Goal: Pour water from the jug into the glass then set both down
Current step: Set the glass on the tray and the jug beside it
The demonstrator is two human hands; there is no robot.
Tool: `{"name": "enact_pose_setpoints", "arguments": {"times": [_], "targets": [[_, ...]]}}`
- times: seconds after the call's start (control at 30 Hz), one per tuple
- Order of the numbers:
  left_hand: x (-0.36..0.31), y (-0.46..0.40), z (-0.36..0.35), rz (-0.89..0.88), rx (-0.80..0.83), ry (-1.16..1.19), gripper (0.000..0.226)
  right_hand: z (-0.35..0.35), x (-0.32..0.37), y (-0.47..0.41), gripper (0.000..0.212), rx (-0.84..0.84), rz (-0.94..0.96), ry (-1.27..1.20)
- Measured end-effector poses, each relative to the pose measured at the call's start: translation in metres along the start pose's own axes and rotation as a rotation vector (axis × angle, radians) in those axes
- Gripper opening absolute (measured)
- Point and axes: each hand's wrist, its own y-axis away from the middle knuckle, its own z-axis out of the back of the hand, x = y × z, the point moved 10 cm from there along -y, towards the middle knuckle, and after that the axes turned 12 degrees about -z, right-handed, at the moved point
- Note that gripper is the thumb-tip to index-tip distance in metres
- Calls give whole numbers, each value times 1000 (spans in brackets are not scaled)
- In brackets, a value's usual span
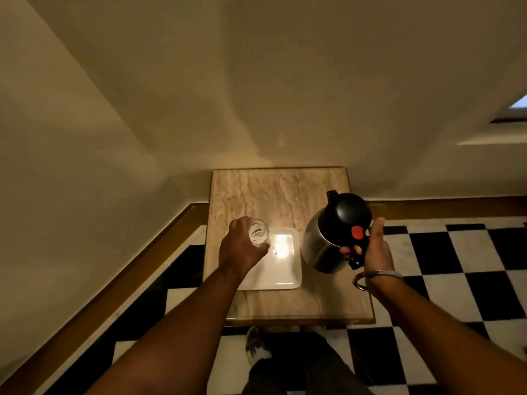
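Shoe, then table, white tray.

The tray lies on the table, toward its near edge; the glass stands over the tray's far left corner. The jug is right of the tray.

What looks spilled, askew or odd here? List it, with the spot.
Nothing is clearly spilled or broken. The left hand holds the glass over the white tray; the right hand holds the jug by its handle, roughly upright. A bright glare on the tray hides any droplets there.
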Motion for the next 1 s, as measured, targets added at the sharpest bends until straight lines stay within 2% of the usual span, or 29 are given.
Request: {"name": "enact_pose_setpoints", "arguments": {"times": [0.2, 0.4, 0.57, 0.67, 0.8, 1.0], "targets": [[43, -4, -40, 57, 49, -8, 76, 2, -62, -38, 91, -96, -44, -101], [84, -9, -108, 69, 80, -41, 77, 1, -127, -103, 64, -206, -91, -130], [110, -9, -151, 90, 58, -12, 77, 0, -161, -139, 57, -233, -120, -134], [120, -10, -164, 122, 50, -20, 77, -4, -167, -145, 60, -227, -98, -177], [125, -10, -173, 115, 22, -18, 78, -10, -185, -151, 82, -169, -171, -191], [126, -13, -175, 115, 53, -43, 78, -16, -184, -151, 77, -131, -206, -211]]}}
